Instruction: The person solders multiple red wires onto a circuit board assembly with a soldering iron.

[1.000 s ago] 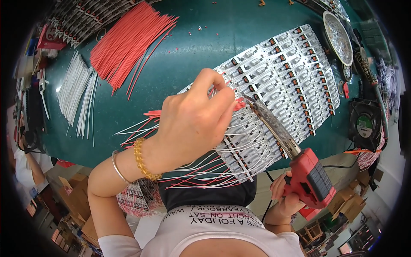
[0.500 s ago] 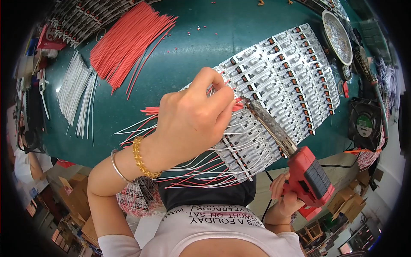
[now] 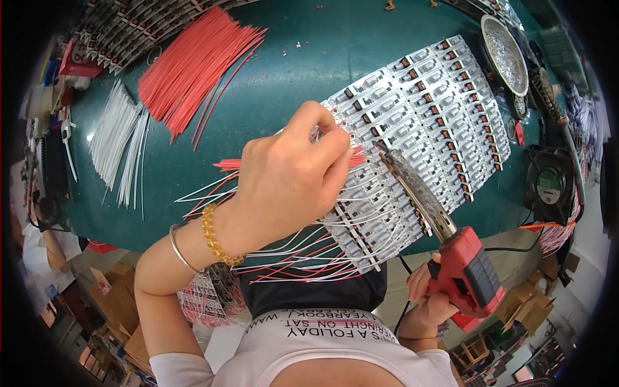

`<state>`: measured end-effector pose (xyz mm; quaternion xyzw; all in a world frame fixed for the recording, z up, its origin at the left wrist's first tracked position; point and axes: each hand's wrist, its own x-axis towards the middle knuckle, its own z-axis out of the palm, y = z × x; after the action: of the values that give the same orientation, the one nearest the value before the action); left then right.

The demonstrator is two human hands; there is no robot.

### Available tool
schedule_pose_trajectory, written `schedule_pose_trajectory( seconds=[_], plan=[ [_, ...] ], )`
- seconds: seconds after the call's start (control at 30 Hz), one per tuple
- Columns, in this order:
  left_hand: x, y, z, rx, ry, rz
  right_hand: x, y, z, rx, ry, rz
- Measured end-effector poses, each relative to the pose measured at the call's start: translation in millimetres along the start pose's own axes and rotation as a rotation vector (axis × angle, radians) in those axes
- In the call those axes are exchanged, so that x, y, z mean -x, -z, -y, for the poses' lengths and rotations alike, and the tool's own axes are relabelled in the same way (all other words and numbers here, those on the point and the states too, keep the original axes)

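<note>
A bundle of short red wires (image 3: 227, 165) runs through my left hand (image 3: 293, 171), whose fingers are closed in a pinch at the near-left part of the panel. This panel (image 3: 429, 97) is a sheet of small white circuit boards in rows. Thin white and red wires (image 3: 303, 261) trail from its near-left rows toward my lap. My right hand (image 3: 425, 290) is wrapped round the handle of a red and black soldering gun (image 3: 467, 271). The gun's tip is close to my left fingertips, over the boards; whether it touches them I cannot tell.
A large pile of red wires (image 3: 193, 68) and a smaller one of white wires (image 3: 115, 135) lie at the left. On the right are a metal dish (image 3: 505, 57) of shiny bits and a black fan (image 3: 549, 187). More board panels (image 3: 129, 29) stand at the far left.
The soldering gun has shifted slightly right, drawing its tip a little away from my left fingers. My left hand has stayed almost in place.
</note>
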<state>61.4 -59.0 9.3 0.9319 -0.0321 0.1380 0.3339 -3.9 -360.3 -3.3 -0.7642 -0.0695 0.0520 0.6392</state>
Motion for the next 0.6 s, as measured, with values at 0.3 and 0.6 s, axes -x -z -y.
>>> schedule_pose_trajectory(
  seconds=[0.3,0.6],
  plan=[
    [7.9,-0.2,-7.9,0.12,-0.015,0.002,0.8,-1.2,11.0,-0.041,-0.03,0.002],
    [8.5,-5.5,-9.8,0.023,-0.002,0.008,-7.7,-10.5,26.2,-0.082,-0.135,0.065]
  ],
)
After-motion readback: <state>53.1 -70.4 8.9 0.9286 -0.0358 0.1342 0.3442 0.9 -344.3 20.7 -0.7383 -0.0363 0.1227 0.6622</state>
